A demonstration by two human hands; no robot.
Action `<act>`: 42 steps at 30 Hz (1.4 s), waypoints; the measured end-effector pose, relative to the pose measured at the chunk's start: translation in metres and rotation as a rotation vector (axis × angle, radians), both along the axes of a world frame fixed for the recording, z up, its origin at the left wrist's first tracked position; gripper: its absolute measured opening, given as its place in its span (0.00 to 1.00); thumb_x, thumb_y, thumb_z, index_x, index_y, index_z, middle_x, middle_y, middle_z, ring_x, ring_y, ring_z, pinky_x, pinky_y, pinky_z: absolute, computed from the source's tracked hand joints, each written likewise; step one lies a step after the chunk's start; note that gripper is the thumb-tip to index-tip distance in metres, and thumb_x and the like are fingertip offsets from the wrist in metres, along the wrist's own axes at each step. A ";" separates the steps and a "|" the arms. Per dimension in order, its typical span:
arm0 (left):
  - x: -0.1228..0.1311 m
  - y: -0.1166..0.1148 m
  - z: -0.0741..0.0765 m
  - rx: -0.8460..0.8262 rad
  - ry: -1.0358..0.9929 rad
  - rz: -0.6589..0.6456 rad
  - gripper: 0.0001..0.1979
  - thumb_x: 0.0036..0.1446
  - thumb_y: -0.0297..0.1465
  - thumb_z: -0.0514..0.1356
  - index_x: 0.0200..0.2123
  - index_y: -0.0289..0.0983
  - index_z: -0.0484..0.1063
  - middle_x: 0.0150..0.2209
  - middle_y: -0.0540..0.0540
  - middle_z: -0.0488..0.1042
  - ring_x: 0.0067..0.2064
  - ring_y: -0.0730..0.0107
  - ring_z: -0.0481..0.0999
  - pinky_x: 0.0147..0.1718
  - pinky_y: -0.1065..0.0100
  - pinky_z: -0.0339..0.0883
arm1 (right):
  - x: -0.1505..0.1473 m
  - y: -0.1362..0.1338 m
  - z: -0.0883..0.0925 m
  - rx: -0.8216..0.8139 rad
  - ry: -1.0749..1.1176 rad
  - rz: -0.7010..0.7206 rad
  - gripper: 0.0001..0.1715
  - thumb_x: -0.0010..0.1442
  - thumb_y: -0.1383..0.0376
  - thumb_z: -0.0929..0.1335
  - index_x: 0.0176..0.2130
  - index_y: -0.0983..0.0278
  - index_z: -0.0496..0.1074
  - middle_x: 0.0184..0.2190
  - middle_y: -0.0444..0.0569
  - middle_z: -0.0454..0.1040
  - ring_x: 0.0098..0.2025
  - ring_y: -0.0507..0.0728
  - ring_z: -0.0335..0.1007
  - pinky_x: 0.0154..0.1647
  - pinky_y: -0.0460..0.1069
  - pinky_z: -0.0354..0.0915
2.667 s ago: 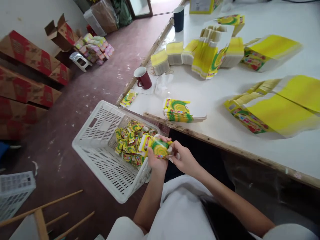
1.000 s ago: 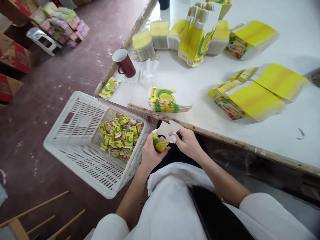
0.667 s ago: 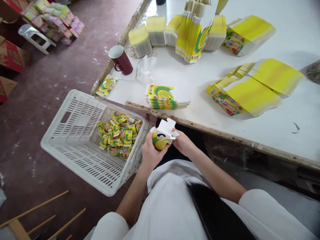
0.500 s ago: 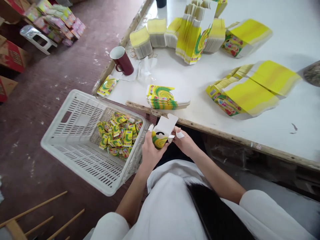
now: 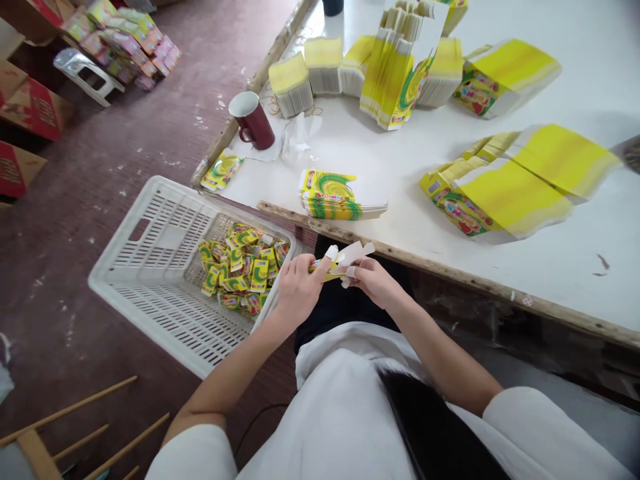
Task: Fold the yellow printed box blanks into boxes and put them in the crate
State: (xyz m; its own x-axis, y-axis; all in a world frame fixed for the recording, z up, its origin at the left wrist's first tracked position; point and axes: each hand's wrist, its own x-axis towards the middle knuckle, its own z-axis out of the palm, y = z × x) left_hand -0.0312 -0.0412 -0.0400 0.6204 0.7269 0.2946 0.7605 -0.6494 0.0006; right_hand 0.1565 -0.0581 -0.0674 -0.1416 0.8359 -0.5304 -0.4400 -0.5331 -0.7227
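Much of the yellow carton (image 5: 351,253) is hidden — left hand (image 5: 300,285), knuckles up, closed round one end, right hand (image 5: 374,279) pinching the flapped end, by the bench's near edge (image 5: 450,274).

Cool, soft light falls over the white counter (image 5: 400,167), washing it pale and flaring into glare at the top of the frame beside the dark cup (image 5: 333,7), while the space beneath its edge at lower right sinks almost to black. From where I stand the shadows look faint and grey, and the dim floor (image 5: 150,153) at left brightens to a dull sheen near the top. The carton (image 5: 327,269) at centre is too soft to read, and the yellow stack (image 5: 535,167) at right looks stretched and smeared.
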 end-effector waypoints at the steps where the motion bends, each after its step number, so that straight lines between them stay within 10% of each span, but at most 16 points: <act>1: 0.000 0.002 0.001 0.001 0.018 -0.002 0.19 0.64 0.27 0.59 0.57 0.43 0.70 0.42 0.42 0.73 0.41 0.60 0.72 0.41 0.62 0.63 | -0.001 -0.001 -0.002 -0.025 0.002 -0.025 0.13 0.40 0.62 0.77 0.27 0.64 0.74 0.25 0.44 0.76 0.24 0.49 0.67 0.28 0.46 0.67; 15: -0.001 0.004 -0.009 0.005 -0.039 0.002 0.18 0.62 0.28 0.61 0.56 0.40 0.69 0.41 0.42 0.73 0.39 0.60 0.72 0.39 0.62 0.63 | -0.002 0.001 -0.015 -0.110 0.167 -0.079 0.12 0.41 0.65 0.74 0.30 0.64 0.78 0.24 0.45 0.79 0.25 0.53 0.73 0.29 0.48 0.70; 24: 0.005 -0.008 -0.022 -0.178 -0.357 0.122 0.38 0.57 0.35 0.67 0.66 0.36 0.54 0.44 0.41 0.74 0.43 0.55 0.77 0.41 0.60 0.71 | 0.006 -0.004 -0.012 -0.095 0.322 0.153 0.12 0.51 0.59 0.73 0.25 0.63 0.71 0.22 0.46 0.76 0.26 0.55 0.74 0.33 0.52 0.72; 32: 0.003 -0.022 -0.023 -0.387 -0.616 0.363 0.50 0.50 0.40 0.72 0.68 0.40 0.48 0.61 0.33 0.69 0.62 0.49 0.72 0.55 0.55 0.71 | 0.007 -0.017 -0.019 0.154 -0.087 0.085 0.27 0.43 0.49 0.81 0.36 0.62 0.77 0.33 0.44 0.78 0.37 0.53 0.72 0.43 0.48 0.68; 37: 0.011 -0.029 -0.019 -0.564 -0.599 0.291 0.48 0.51 0.38 0.71 0.68 0.41 0.48 0.59 0.35 0.72 0.59 0.51 0.76 0.53 0.55 0.73 | 0.003 -0.015 0.002 0.410 -0.156 0.130 0.38 0.61 0.35 0.64 0.55 0.58 0.74 0.51 0.52 0.77 0.55 0.62 0.72 0.56 0.56 0.68; 42: 0.017 -0.033 -0.016 -0.661 -0.609 0.310 0.44 0.48 0.36 0.71 0.64 0.41 0.51 0.55 0.37 0.75 0.53 0.52 0.80 0.46 0.57 0.76 | -0.006 -0.012 0.020 0.558 -0.414 0.085 0.32 0.68 0.45 0.62 0.62 0.59 0.68 0.58 0.53 0.74 0.62 0.64 0.68 0.64 0.57 0.62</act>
